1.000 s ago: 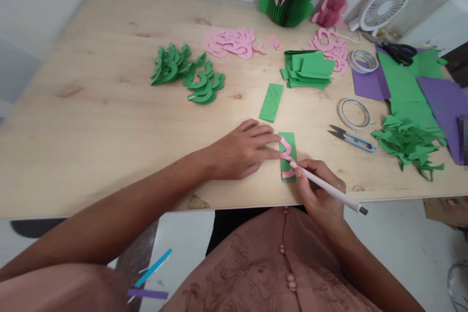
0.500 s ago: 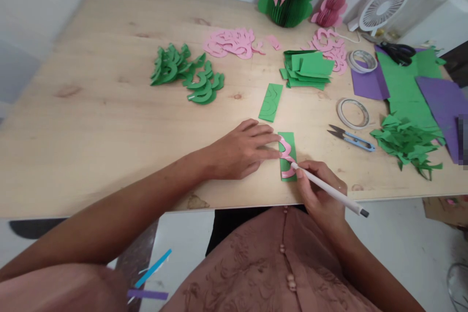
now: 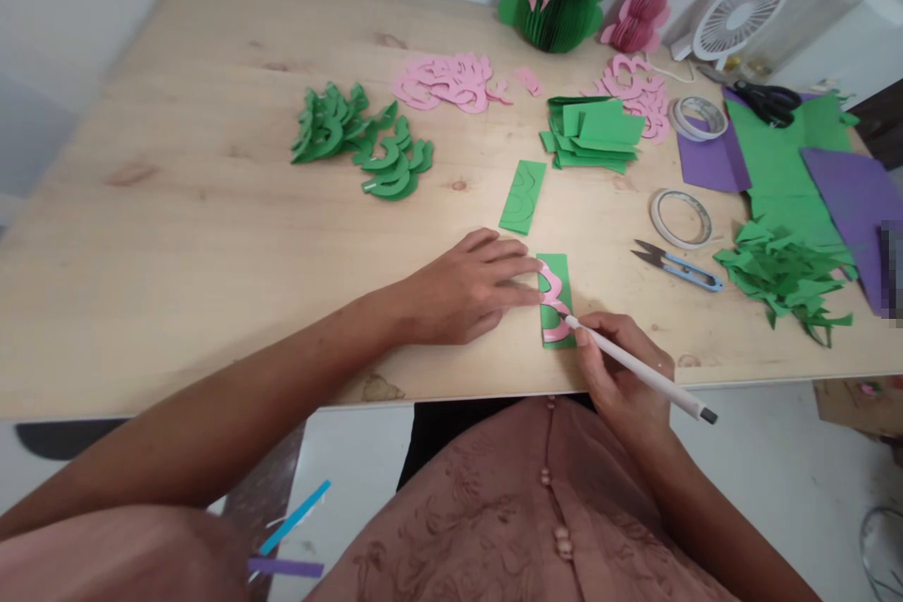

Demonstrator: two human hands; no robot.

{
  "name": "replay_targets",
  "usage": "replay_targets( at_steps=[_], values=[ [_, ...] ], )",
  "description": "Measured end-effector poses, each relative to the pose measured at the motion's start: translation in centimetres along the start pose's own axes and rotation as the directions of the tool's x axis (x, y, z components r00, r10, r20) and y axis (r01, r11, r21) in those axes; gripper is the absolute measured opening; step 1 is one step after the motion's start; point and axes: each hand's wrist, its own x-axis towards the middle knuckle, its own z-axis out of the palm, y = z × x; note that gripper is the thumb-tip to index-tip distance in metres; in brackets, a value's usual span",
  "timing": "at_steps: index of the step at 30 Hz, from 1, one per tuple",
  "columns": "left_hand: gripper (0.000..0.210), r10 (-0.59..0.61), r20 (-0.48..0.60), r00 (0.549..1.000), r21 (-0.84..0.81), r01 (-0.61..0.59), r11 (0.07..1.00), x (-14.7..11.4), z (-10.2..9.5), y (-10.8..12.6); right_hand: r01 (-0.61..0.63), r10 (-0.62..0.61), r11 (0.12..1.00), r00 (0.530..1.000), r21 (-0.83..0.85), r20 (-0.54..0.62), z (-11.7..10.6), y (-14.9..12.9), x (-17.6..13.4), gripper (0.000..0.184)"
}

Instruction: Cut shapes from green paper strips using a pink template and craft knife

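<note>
Near the table's front edge lies a green paper strip (image 3: pixel 554 261) with a curvy pink paper template (image 3: pixel 552 282) on top of it. My left hand (image 3: pixel 480 287) is open, palm down, its outstretched fingertips pressing the template's left side. In my right hand (image 3: pixel 621 357) is a white pen (image 3: pixel 641 367), its tip at the template's lower right edge. Just beyond the left fingers lies another green strip (image 3: pixel 523 198) with curved lines drawn on it.
Behind are curved green cutouts (image 3: pixel 331 127), pink cutouts (image 3: pixel 451 83) and stacked green paper (image 3: pixel 596 134). On the right lie blue snips (image 3: pixel 681 268), a tape roll (image 3: pixel 681 218), green scraps (image 3: pixel 783 268) and black scissors (image 3: pixel 766 102). A white fan (image 3: pixel 740 11) stands at the back.
The pen and my right hand have shifted very slightly to the right along the template's edge. My left hand stays in place on the template.
</note>
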Motion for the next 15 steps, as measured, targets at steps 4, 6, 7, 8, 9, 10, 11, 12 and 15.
replay_targets(
  at_steps=[4, 6, 7, 8, 9, 10, 11, 12, 15],
  values=[
    [0.044, 0.007, -0.002, 1.000, -0.002, -0.007, 1.000, -0.05, 0.08, -0.05, 0.012, -0.012, 1.000, 1.000, -0.013, 0.005, -0.10, -0.07, 0.01, 0.005],
    [0.044, 0.006, 0.001, 1.000, -0.002, -0.006, 1.000, -0.06, 0.09, -0.05, 0.010, -0.010, 1.000, 1.000, -0.015, 0.006, -0.14, -0.10, -0.01, 0.005],
    [0.044, 0.006, 0.004, 1.000, -0.002, -0.006, 1.000, -0.06, 0.08, -0.04, 0.009, -0.009, 1.000, 1.000, -0.016, 0.005, -0.15, -0.11, -0.02, 0.005],
    [0.044, 0.005, 0.004, 1.000, -0.002, -0.005, 1.000, -0.05, 0.06, -0.03, 0.007, -0.007, 1.000, 1.000, -0.018, 0.005, -0.16, -0.11, -0.04, 0.005],
    [0.044, 0.004, 0.005, 1.000, -0.001, -0.004, 1.000, -0.04, 0.04, -0.01, 0.004, -0.004, 1.000, 1.000, -0.021, 0.004, -0.17, -0.12, -0.06, 0.005],
    [0.044, 0.003, 0.007, 1.000, -0.001, -0.003, 1.000, -0.03, 0.01, 0.00, 0.003, -0.003, 1.000, 1.000, -0.024, 0.004, -0.18, -0.13, -0.07, 0.005],
    [0.044, 0.001, 0.008, 1.000, -0.002, -0.001, 1.000, -0.02, -0.01, 0.01, 0.002, -0.002, 1.000, 1.000, -0.026, 0.002, -0.19, -0.14, -0.07, 0.005],
    [0.044, 0.000, 0.009, 1.000, -0.002, 0.000, 1.000, -0.02, -0.02, 0.02, 0.004, -0.004, 1.000, 1.000, -0.027, 0.001, -0.19, -0.15, -0.06, 0.005],
    [0.044, -0.002, 0.004, 1.000, -0.002, 0.002, 1.000, -0.01, -0.01, 0.01, 0.011, -0.011, 0.999, 1.000, -0.031, -0.010, -0.21, -0.20, -0.04, 0.005]
  ],
)
